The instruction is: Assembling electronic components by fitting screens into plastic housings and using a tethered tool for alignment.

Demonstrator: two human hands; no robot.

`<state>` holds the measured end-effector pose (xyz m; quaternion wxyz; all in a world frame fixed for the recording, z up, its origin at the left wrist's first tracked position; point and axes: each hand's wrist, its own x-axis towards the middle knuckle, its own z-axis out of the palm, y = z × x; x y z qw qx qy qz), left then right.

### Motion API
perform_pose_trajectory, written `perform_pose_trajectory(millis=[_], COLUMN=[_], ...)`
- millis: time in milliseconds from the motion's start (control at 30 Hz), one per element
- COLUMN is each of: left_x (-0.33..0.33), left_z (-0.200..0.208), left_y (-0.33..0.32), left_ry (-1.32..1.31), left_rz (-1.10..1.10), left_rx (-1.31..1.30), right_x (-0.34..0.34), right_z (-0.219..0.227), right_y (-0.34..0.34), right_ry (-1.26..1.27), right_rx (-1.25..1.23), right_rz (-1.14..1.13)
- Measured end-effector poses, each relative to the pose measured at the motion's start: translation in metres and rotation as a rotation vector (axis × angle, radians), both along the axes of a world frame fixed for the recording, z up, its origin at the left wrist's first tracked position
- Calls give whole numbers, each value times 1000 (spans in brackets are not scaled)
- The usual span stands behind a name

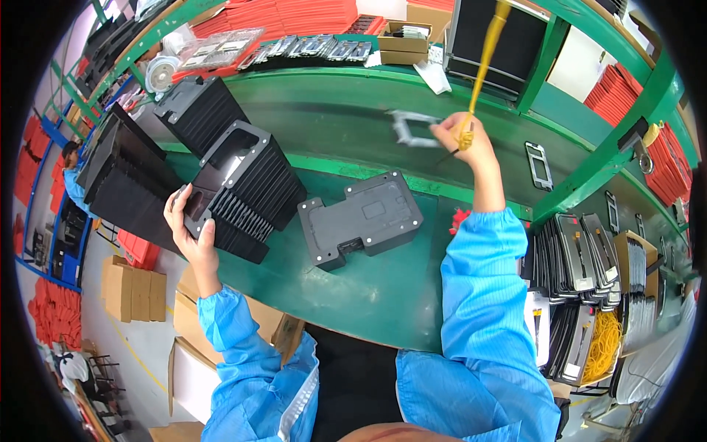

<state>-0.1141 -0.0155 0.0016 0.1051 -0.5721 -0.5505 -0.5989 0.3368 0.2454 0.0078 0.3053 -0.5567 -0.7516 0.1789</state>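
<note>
Gripping tray stack (243, 188) on green bench (353, 287): left hand (193, 225), fingers curled over near end | right hand (464, 140) closed on yellow hose (486, 51) tip, thin dark tool partly hidden | grey frame (411, 129) motion-blurred, contact unclear | black fixture (361, 217) lies between hands.

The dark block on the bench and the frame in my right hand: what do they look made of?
Dark block: likely anodised metal or rigid plastic; matte charcoal, crisp machined-looking recesses and corner holes. Frame at the right hand: probably thin metal or plastic; pale grey, motion-blurred, so uncertain.
</note>
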Motion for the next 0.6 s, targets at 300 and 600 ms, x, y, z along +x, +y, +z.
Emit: perform_pose_trajectory(millis=[300,600], left_x=[6,5], left_z=[4,1], left_y=[0,-3], left_ry=[-16,-41], left_rz=[-5,4], left_rx=[-4,-18], right_x=[-108,-103], right_z=[18,20], right_y=[-157,-167], right_ry=[-469,-502], right_rx=[218,228], right_rz=[134,203])
